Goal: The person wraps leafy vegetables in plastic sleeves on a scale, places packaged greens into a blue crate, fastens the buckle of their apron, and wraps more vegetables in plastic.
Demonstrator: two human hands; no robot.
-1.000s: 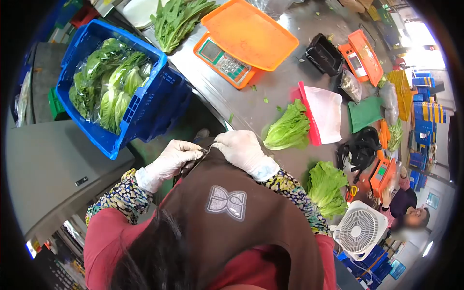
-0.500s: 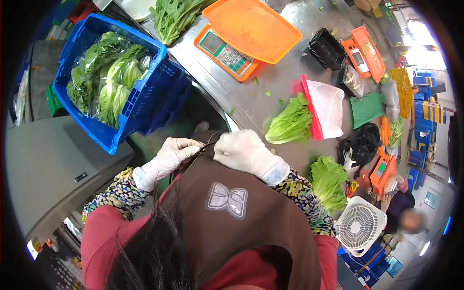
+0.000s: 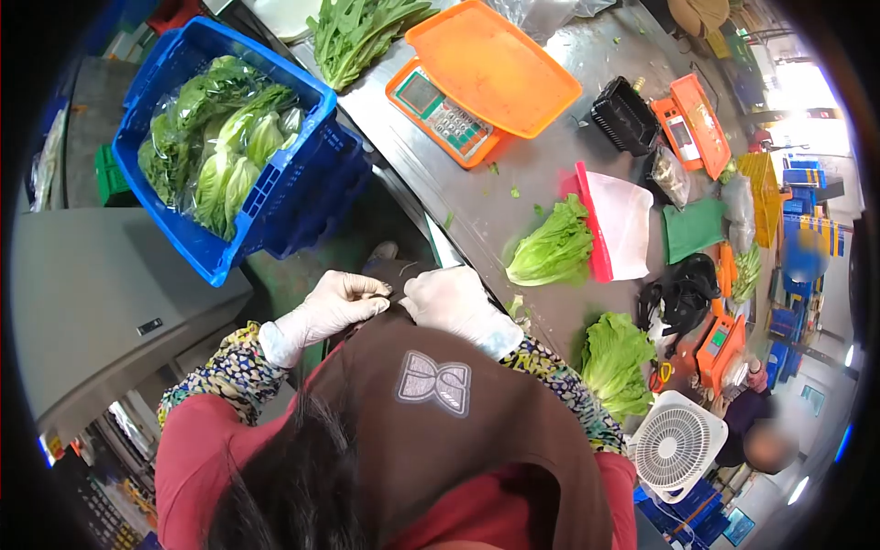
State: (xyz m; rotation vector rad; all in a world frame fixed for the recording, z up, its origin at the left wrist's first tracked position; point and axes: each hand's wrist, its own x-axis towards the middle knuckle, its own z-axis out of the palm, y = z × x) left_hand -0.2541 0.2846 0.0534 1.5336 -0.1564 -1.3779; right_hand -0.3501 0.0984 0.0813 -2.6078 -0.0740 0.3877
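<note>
Where gloved hands pinch it, the brown apron [image 3: 440, 412] bears a pale emblem.

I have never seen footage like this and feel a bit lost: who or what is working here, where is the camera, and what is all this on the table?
There is no machine here. A person wears a camera on the head, looking down, so you see hair, a brown apron and both hands in white gloves. The left hand and the right hand meet at the apron's lower edge, pinching the fabric or a thin string there; which one is too small to tell.

Beyond them runs a steel table. On it stand a big orange weighing scale with a flat tray, a smaller orange scale, a black plastic basket, two loose heads of green lettuce and a clear bag with a red strip. To the left sits a blue plastic crate of bagged greens. A white fan stands at lower right.
</note>
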